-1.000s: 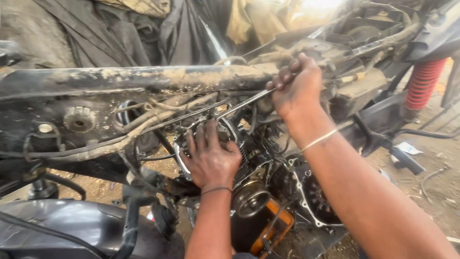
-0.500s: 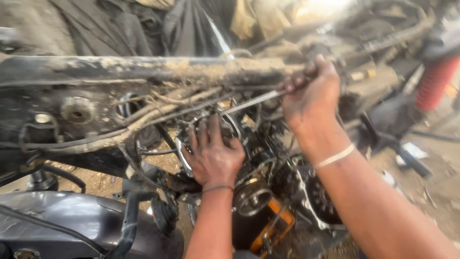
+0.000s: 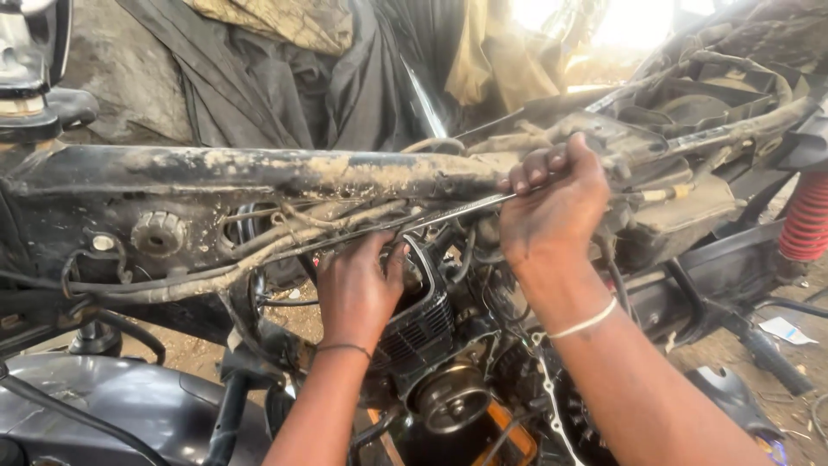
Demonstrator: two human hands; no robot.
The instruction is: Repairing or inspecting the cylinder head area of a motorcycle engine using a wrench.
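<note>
A stripped motorcycle fills the view, its muddy frame tube (image 3: 285, 173) running left to right. Below the tube my left hand (image 3: 358, 289) lies flat with fingers spread on top of the black finned engine cylinder (image 3: 423, 332). My right hand (image 3: 556, 207) grips the end of a long thin metal tool (image 3: 440, 217) that slants down to the left toward the cylinder top. A pale band circles my right wrist, a dark thread the left. The tool's far tip is hidden among the cables.
Dirty cables and a wire loom (image 3: 216, 272) hang under the frame. A red shock spring (image 3: 806, 216) stands at the right edge. A dark tank or cover (image 3: 95, 406) lies lower left. Dark cloth (image 3: 285, 78) hangs behind. A footpeg bar (image 3: 759, 345) juts out right.
The view has shifted and come closer. My right hand moved a little along the frame with the tool. My left hand stays on the cylinder top.
</note>
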